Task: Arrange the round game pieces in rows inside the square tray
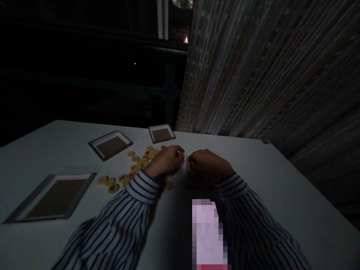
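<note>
Round wooden game pieces (140, 159) with dark or red characters lie scattered on the white table (53, 150), left of centre. My left hand (165, 161) rests curled at the right edge of this scatter, its fingertips reaching a small pale white item (186, 163). My right hand (209, 163) is closed beside that item, with a round wooden piece (191, 164) showing at its fingers. The dim light hides what else lies under that hand.
Three shallow trays with white borders and brown centres (50, 197) lie on the table's left and far side. A pixelated pink object (208, 232) stands at the near side between my forearms. A textured curtain or wall (267, 75) rises along the far right edge.
</note>
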Action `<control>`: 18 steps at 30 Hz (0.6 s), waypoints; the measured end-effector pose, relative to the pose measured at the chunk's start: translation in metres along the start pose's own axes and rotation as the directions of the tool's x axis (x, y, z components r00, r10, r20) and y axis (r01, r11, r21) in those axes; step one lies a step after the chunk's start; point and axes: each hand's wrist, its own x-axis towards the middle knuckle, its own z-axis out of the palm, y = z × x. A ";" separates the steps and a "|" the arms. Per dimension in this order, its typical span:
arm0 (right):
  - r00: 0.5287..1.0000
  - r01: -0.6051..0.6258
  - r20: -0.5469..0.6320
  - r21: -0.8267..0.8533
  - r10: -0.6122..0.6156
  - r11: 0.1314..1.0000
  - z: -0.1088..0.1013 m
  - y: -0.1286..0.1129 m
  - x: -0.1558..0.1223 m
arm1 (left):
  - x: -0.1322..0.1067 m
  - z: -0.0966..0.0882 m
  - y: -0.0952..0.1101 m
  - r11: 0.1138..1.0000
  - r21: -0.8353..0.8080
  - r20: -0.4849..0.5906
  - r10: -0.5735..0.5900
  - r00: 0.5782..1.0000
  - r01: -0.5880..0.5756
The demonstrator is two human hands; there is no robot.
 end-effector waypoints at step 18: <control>0.999 0.033 0.012 0.025 -0.033 0.999 0.000 0.005 0.001 | -0.002 -0.002 0.003 1.000 0.004 0.013 0.013 1.000 -0.013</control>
